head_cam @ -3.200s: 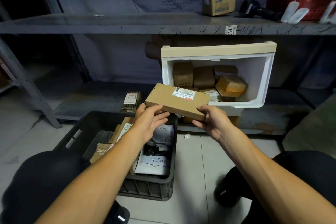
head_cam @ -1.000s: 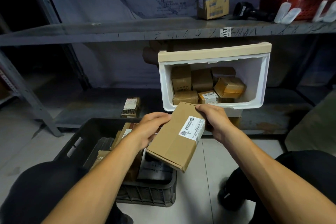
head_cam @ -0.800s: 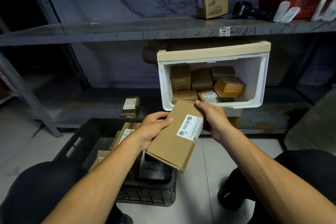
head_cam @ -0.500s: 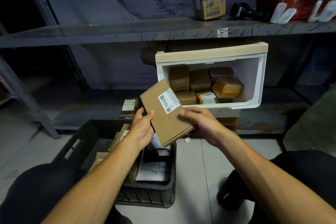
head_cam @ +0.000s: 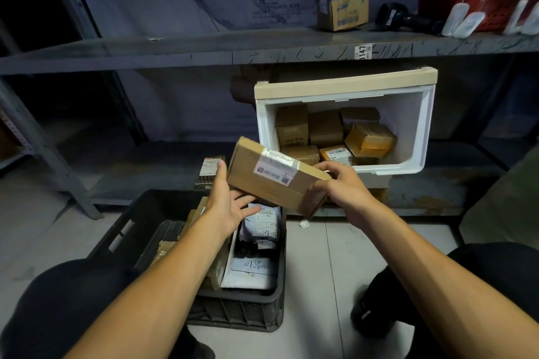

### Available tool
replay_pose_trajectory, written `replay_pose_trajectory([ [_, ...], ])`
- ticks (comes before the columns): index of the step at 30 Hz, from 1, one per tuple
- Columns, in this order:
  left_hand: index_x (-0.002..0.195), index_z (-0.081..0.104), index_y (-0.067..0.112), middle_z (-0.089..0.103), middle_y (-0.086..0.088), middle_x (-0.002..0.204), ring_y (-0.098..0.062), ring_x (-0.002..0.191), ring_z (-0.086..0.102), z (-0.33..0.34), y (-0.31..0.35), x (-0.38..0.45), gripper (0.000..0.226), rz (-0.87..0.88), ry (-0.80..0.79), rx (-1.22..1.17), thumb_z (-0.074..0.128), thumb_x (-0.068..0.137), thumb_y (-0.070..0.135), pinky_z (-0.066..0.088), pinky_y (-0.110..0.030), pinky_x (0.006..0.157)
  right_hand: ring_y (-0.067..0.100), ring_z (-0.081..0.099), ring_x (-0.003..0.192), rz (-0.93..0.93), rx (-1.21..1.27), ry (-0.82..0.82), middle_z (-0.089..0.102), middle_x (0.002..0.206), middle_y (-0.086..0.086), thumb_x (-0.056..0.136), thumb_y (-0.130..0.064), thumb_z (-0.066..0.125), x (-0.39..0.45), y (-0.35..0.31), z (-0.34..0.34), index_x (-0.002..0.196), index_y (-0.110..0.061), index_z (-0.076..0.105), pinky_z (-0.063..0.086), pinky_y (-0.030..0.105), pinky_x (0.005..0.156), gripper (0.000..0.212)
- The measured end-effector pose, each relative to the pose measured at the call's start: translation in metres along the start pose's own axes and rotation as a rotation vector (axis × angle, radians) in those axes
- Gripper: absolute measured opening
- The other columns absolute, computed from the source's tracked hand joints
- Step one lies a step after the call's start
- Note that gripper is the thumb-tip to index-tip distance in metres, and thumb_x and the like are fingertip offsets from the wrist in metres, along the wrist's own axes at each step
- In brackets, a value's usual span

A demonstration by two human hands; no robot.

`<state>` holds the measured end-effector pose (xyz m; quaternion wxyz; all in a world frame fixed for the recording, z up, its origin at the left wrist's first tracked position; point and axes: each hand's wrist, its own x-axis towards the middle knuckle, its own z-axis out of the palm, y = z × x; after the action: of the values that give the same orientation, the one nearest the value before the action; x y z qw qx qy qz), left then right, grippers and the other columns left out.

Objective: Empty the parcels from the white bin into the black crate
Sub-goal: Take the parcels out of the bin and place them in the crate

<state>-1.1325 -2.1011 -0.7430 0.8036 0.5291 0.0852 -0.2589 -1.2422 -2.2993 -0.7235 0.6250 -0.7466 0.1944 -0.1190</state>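
A flat brown cardboard parcel (head_cam: 271, 181) with a white label hangs tilted above the far right corner of the black crate (head_cam: 233, 312). My right hand (head_cam: 341, 183) grips its right end. My left hand (head_cam: 230, 201) lies under its left end, palm up, with straight fingers and the thumb against the box's edge. The crate stands on the floor and holds several parcels and grey mailer bags. The white bin (head_cam: 420, 125) with a beige rim lies on its side on the lower shelf behind, with several brown boxes inside.
A small labelled packet (head_cam: 210, 169) stands on the lower shelf (head_cam: 140, 172) left of the bin. The upper shelf carries a cardboard box (head_cam: 343, 10), a black scanner (head_cam: 399, 19) and a red basket (head_cam: 478, 6). My knees frame the tiled floor (head_cam: 329, 271).
The parcel has been turned in my hands, from standing on end to lying flatter with its label up. My left hand has opened beneath it.
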Motion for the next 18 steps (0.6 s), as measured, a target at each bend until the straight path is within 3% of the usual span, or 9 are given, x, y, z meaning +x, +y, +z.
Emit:
replay_pose_trajectory([
  [3,0.142,0.049,0.016,0.059,-0.027,0.134,-0.044,0.120,0.060,-0.003,0.005,-0.002,0.077,-0.030,-0.029,-0.034,0.048,0.090,0.073,0.048,-0.061,0.101,0.024,0.058,0.109,-0.051,-0.029,-0.021,0.063,0.114,0.004,0.086,0.008,0.067,-0.001,0.001,-0.001,0.099,-0.018,0.069,0.063,0.038,0.079,0.030],
  [8,0.126,0.058,0.010,0.064,-0.025,0.121,-0.044,0.105,0.066,-0.008,0.010,-0.004,0.062,-0.156,-0.084,-0.043,0.071,0.084,0.054,0.054,-0.056,0.088,0.014,0.059,0.110,-0.186,-0.212,0.059,0.064,0.110,-0.005,0.085,0.010,0.069,0.002,0.007,-0.001,0.100,-0.021,0.071,0.057,0.030,0.089,0.035],
  [10,0.119,0.059,0.006,0.063,-0.023,0.117,-0.038,0.101,0.065,-0.009,0.013,-0.009,0.048,-0.157,-0.071,-0.015,0.072,0.088,0.040,0.059,-0.051,0.080,0.016,0.059,0.110,-0.297,-0.374,0.111,0.064,0.111,-0.003,0.085,0.009,0.071,0.002,0.007,0.001,0.102,-0.021,0.072,0.055,0.033,0.094,0.035],
  [13,0.117,0.060,0.002,0.062,-0.026,0.123,-0.034,0.111,0.064,-0.013,0.011,-0.009,0.026,-0.106,-0.004,0.026,0.064,0.093,0.008,0.060,-0.041,0.072,0.016,0.052,0.115,-0.397,-0.482,0.117,0.058,0.117,-0.004,0.083,0.009,0.072,0.000,0.007,0.007,0.106,-0.021,0.072,0.051,0.034,0.099,0.038],
  [16,0.127,0.054,0.001,0.064,-0.028,0.119,-0.035,0.108,0.067,-0.022,0.012,-0.008,0.034,-0.056,0.057,0.044,0.057,0.093,-0.001,0.059,-0.039,0.064,0.014,0.043,0.126,-0.345,-0.434,0.028,0.045,0.133,-0.007,0.083,0.011,0.070,-0.002,0.005,0.013,0.125,-0.022,0.064,0.048,0.028,0.104,0.054],
  [18,0.123,0.054,0.000,0.066,-0.028,0.114,-0.036,0.099,0.069,-0.028,0.015,-0.008,0.029,-0.024,0.077,0.040,0.054,0.094,-0.004,0.061,-0.038,0.057,0.016,0.043,0.133,-0.240,-0.293,-0.009,0.042,0.143,-0.006,0.085,0.008,0.070,-0.002,0.004,0.015,0.140,-0.025,0.055,0.049,0.035,0.106,0.066],
])
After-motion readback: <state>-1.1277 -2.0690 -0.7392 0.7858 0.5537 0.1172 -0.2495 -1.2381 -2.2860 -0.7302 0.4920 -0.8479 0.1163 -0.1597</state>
